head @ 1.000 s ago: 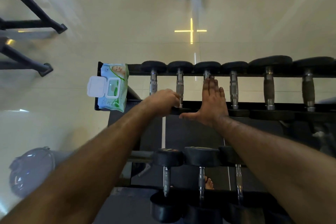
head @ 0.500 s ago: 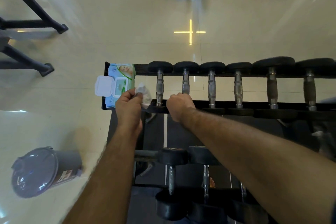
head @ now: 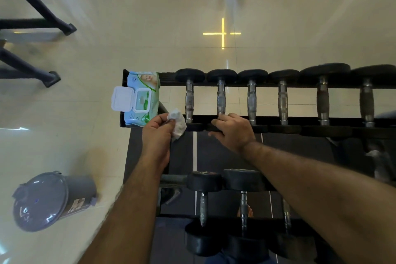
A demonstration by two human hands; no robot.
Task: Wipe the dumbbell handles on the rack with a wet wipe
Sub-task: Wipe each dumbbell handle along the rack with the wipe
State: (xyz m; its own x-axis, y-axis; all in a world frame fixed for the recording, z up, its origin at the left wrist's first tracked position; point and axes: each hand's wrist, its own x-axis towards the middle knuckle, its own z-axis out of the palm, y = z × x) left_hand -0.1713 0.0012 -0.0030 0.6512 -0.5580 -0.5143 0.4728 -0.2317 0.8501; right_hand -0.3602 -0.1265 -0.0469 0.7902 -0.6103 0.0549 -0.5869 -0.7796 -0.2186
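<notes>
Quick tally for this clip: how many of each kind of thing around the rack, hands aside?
Dumbbells on the top rail: 6
Dumbbells on the lower rail: 3
Wet wipe pack, lid open: 1
Crumpled wipe in the left hand: 1
Grey bin on the floor: 1
Total: 12
</notes>
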